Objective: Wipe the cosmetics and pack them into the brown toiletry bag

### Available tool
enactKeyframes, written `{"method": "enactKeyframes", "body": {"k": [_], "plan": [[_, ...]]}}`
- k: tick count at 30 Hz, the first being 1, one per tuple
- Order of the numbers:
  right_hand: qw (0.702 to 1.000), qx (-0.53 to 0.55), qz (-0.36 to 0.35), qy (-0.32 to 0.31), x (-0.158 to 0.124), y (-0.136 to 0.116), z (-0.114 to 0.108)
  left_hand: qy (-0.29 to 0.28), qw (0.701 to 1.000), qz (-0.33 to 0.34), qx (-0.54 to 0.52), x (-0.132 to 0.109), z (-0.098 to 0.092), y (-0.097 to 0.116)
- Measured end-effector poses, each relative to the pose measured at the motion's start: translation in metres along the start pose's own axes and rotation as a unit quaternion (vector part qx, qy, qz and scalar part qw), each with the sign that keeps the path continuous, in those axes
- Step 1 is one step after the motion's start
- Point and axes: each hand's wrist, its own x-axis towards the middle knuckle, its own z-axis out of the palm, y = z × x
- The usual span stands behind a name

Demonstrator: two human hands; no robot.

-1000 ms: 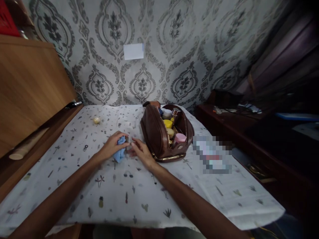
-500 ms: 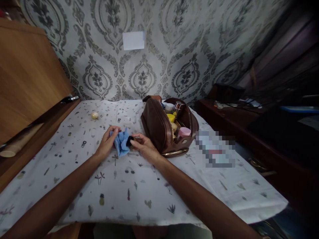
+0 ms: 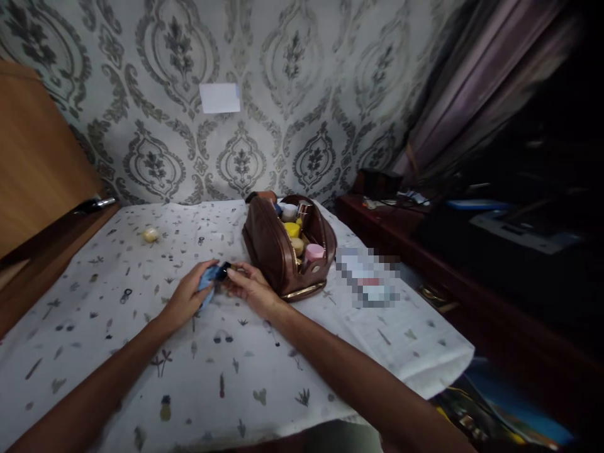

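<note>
My left hand (image 3: 191,290) is closed around a blue cloth (image 3: 206,284), which is bunched against a small item with a black cap (image 3: 223,271). My right hand (image 3: 250,288) pinches that small black-capped item from the other side; its body is mostly hidden by fingers and cloth. Just beyond my right hand stands a brown toiletry bag (image 3: 267,242), unzipped. Inside it show a yellow lid (image 3: 291,229), a pink-lidded jar (image 3: 314,252), a white lid (image 3: 289,212) and a shiny metallic cap (image 3: 304,208).
A small pale yellow object (image 3: 150,235) lies on the patterned white cloth (image 3: 264,371) at the back left. Right of the bag is a blurred-out flat item (image 3: 368,277). A wooden panel (image 3: 42,157) rises at left; a dark red cabinet (image 3: 377,220) stands at right.
The view has swung to the right and slightly up. My left hand has folded over the blue cloth, so less of it shows. My right hand still holds the black-capped item.
</note>
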Motion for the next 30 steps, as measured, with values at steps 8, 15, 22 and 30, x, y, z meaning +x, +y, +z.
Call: {"method": "enactKeyframes", "body": {"k": [8, 15, 22, 30], "plan": [[0.998, -0.027, 0.025, -0.055, -0.004, 0.0, -0.001, -0.013, 0.988, 0.113, 0.099, -0.012, 0.004, 0.024], [0.985, -0.146, 0.011, -0.091, -0.009, 0.0, -0.001, 0.012, 0.99, 0.083, 0.114, -0.015, 0.006, 0.012], [0.968, -0.222, -0.046, -0.111, -0.009, 0.005, -0.001, 0.045, 0.999, 0.005, -0.004, -0.01, 0.003, 0.035], [0.898, -0.388, -0.195, -0.07, -0.017, 0.006, 0.0, 0.063, 0.992, -0.076, -0.084, -0.007, 0.006, 0.042]]}}
